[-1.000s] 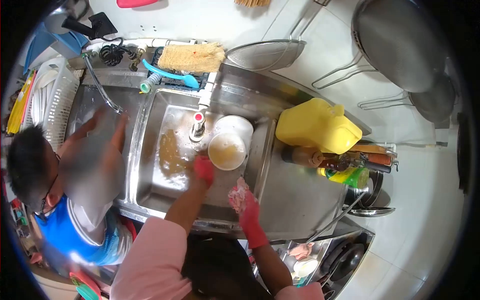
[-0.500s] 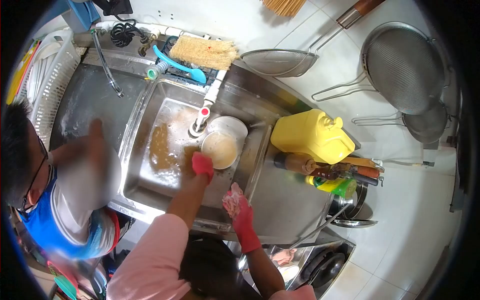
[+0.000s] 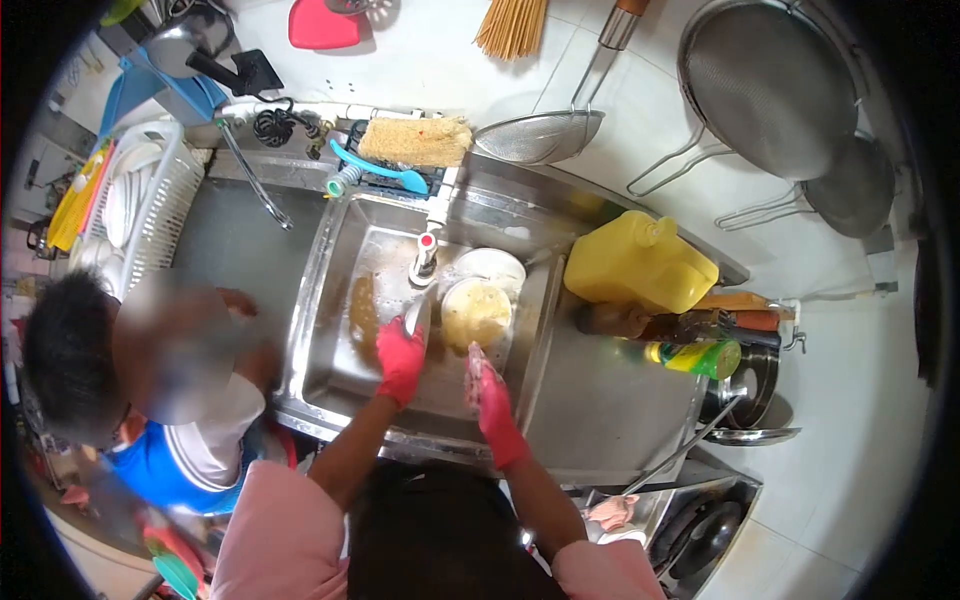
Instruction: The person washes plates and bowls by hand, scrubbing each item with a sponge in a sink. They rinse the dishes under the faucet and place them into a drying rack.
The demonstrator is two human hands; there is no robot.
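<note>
My left hand (image 3: pixel 401 368), in a pink rubber glove, grips a white dish (image 3: pixel 418 316) seen nearly edge-on, held just below the faucet (image 3: pixel 424 262). My right hand (image 3: pixel 492 398), gloved too, has its fingers closed on a pale, suds-covered scrubber (image 3: pixel 473 378). Right beyond these fingers lies a bowl (image 3: pixel 475 312) with cloudy brownish liquid in it. Behind it a white plate (image 3: pixel 492 266) rests in the same steel sink (image 3: pixel 318 300). Foam and brown water cover part of the sink floor.
At left a person (image 3: pixel 190 440) leans by the second basin (image 3: pixel 245 225). A white dish basket (image 3: pixel 165 225) stands beyond. On the right counter are a yellow jug (image 3: pixel 640 262) and a green-yellow bottle (image 3: pixel 700 358). Strainers (image 3: pixel 770 85) hang on the wall.
My left hand has lifted a white dish up near the faucet. My right hand, with the scrubber, has moved up toward the bowl. The person at left has drawn an arm back; the view has shifted.
</note>
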